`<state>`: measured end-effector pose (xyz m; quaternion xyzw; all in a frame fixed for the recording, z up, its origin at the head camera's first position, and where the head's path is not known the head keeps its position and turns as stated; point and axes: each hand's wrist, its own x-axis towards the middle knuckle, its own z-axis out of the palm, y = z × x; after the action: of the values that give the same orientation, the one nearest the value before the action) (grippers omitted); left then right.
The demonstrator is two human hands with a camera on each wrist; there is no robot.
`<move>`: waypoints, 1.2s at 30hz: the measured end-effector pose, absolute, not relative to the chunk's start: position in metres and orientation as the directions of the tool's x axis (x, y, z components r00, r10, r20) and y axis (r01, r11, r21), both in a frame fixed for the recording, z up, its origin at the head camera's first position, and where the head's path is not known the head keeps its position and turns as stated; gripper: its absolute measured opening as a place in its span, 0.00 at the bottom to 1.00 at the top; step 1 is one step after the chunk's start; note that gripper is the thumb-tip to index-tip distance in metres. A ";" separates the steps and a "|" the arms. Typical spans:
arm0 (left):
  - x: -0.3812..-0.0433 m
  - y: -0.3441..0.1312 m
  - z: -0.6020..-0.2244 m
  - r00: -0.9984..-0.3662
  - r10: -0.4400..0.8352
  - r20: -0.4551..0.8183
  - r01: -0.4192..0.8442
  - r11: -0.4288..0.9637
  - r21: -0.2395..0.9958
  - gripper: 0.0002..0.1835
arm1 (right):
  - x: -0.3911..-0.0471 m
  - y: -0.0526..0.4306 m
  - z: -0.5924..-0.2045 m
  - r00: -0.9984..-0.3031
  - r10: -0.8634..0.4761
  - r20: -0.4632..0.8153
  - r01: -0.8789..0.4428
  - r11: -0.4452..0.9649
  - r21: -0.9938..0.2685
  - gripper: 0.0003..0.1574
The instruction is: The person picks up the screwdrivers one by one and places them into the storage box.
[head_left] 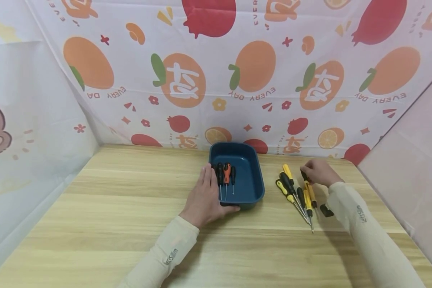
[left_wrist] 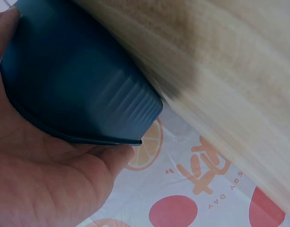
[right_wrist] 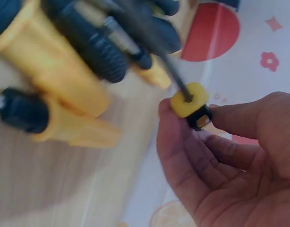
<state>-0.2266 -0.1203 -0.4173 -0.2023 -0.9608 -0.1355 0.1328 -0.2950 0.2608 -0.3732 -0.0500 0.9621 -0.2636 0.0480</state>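
My left hand (head_left: 204,202) rests at the near left corner of a blue plastic bin (head_left: 260,182), fingers along the left rim and thumb against the near wall. Inside the bin lie several screwdrivers, one with an orange handle (head_left: 227,173), others black-handled (head_left: 220,172). Over on the right, my right hand (head_left: 320,172) pinches a screwdriver (right_wrist: 192,100) by its yellow-and-black handle between thumb and fingers, its shaft slanting away. Below and beside that hand, a loose pile of yellow and black screwdrivers (head_left: 288,184) lies on the table.
The wood-grain table (head_left: 129,224) meets a fruit-printed cloth (head_left: 219,80) at its back edge. White sheets (head_left: 29,120) hang at both sides. A small black object (head_left: 326,210) shows beside the right cuff.
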 end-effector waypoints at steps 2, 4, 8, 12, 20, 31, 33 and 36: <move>-0.226 -0.121 -0.418 -0.883 0.352 0.311 0.424 0.883 0.204 0.73 | -0.295 0.256 -0.370 -0.992 -0.115 -0.043 -0.068 0.807 -0.586 0.18; -0.227 -0.121 -0.418 -0.882 0.352 0.313 0.424 0.882 0.203 0.73 | -0.296 0.250 -0.366 -0.994 -0.110 -0.027 -0.064 0.743 -0.666 0.17; -0.227 -0.120 -0.420 -0.882 0.349 0.316 0.423 0.883 0.204 0.73 | -0.298 0.236 -0.360 -0.993 -0.112 -0.035 -0.040 0.610 -0.791 0.17; -0.227 -0.120 -0.422 -0.877 0.352 0.327 0.429 0.879 0.206 0.73 | -0.302 0.221 -0.354 -0.992 -0.106 -0.062 -0.004 0.533 -0.846 0.23; -0.228 -0.120 -0.423 -0.865 0.356 0.352 0.439 0.878 0.190 0.72 | -0.315 0.182 -0.347 -0.991 -0.110 -0.080 0.014 0.505 -0.863 0.24; -0.229 -0.123 -0.420 -0.873 0.363 0.327 0.434 0.883 0.179 0.72 | -0.331 0.114 -0.345 -0.986 -0.153 -0.062 -0.019 0.480 -0.877 0.20; -0.229 -0.123 -0.419 -0.873 0.365 0.324 0.435 0.883 0.176 0.72 | -0.334 0.105 -0.349 -0.986 -0.158 -0.059 -0.027 0.495 -0.869 0.19; -0.229 -0.123 -0.418 -0.875 0.369 0.313 0.435 0.883 0.175 0.72 | -0.337 0.095 -0.357 -0.983 -0.172 -0.059 -0.048 0.560 -0.827 0.16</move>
<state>-0.2290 -0.1228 -0.4175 -0.2091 -0.9607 -0.1207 0.1368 -0.3368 0.0950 -0.3567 -0.0625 0.8807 -0.4648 0.0662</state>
